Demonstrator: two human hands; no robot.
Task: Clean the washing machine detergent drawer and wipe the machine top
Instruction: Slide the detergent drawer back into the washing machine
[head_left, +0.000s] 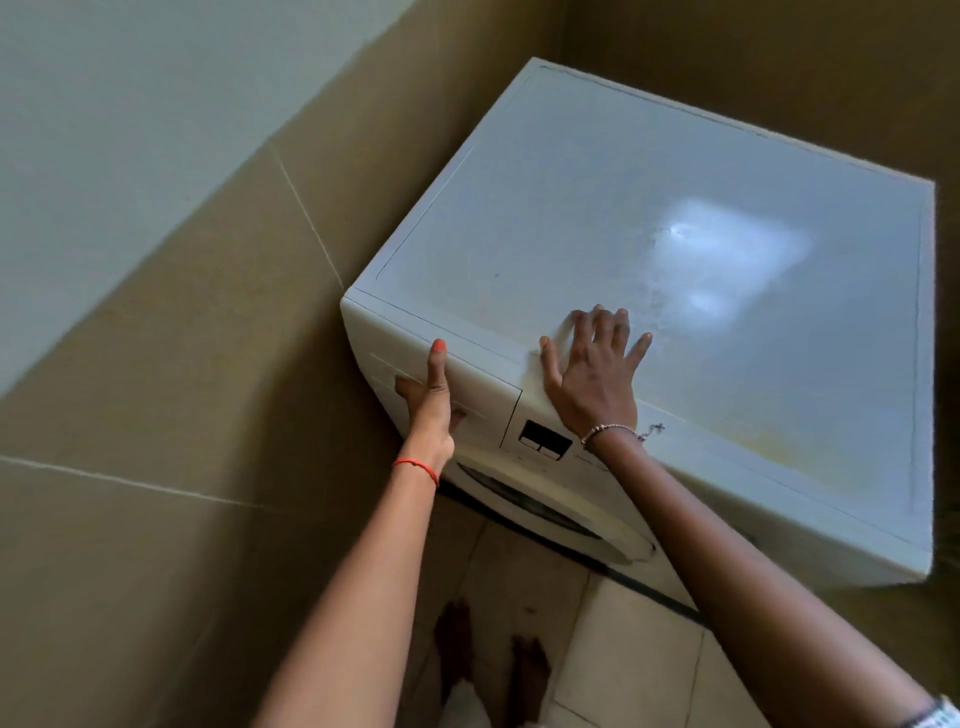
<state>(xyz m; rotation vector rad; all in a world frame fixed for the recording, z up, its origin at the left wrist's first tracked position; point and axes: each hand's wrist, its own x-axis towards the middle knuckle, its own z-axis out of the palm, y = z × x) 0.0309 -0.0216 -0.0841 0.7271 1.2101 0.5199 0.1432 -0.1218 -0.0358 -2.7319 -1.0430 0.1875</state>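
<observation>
- At the front left corner of the washing machine (649, 270), head view: the detergent drawer (457, 384) sits shut, flush in the front panel just under the top's front edge.
- Left hand (428, 402) grips the drawer front; its fingers are tucked into the handle recess and clamped on it, thumb (438, 358) pressed up against the upper face. Judged as the hold for pulling the drawer out.
- Right hand (592, 371) lies flat on the machine top (727, 156) near the front edge, fingers spread apart, holding nothing. Judged as a brace to steady the cabinet against the pull.
- Machine top shows a dusty film, a bright reflection toward the right, and a yellowish stain (779, 447) near the front right edge; not yet wiped.
- No cloth or cleaner in view.
- Control display (545, 440) lies between the two wrists; door (550, 514) partly visible below.
- Task stands at its opening step.
</observation>
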